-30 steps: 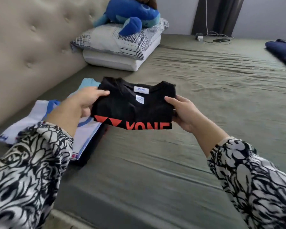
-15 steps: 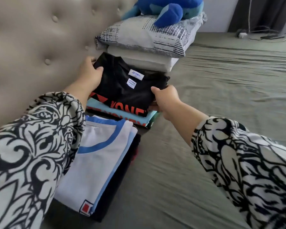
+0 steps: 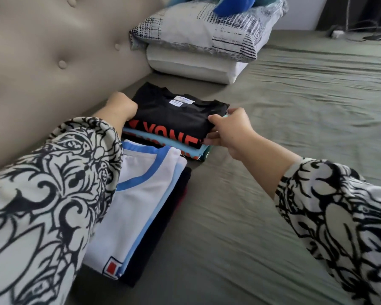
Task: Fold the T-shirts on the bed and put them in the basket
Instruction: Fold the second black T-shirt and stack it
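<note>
Your left hand [image 3: 121,106] is at the left edge of the folded black T-shirt [image 3: 176,116], fingers curled out of sight under or against that edge, so you seem to be gripping it there, though the fingertips are hidden. Your right hand [image 3: 229,130] pinches the shirt's right edge, thumb on top and fingers beneath. The black T-shirt, with orange lettering across its front and 2 white labels at the collar, lies flat on top of a small stack of folded shirts [image 3: 191,151], where a light blue layer shows just under it. That stack sits on the grey-green bed [image 3: 273,194], close to the padded headboard [image 3: 53,51].

Just nearer to you lies a 2nd pile, topped by a folded white T-shirt [image 3: 139,208] with blue collar trim, over a pale blue layer and dark ones below. Your patterned left sleeve [image 3: 42,205] covers part of it.

Beyond the black shirt, 2 pillows [image 3: 207,40] are stacked against the headboard, with a blue plush toy [image 3: 235,3] on top. Cables [image 3: 361,34] lie at the far edge of the bed.
</note>
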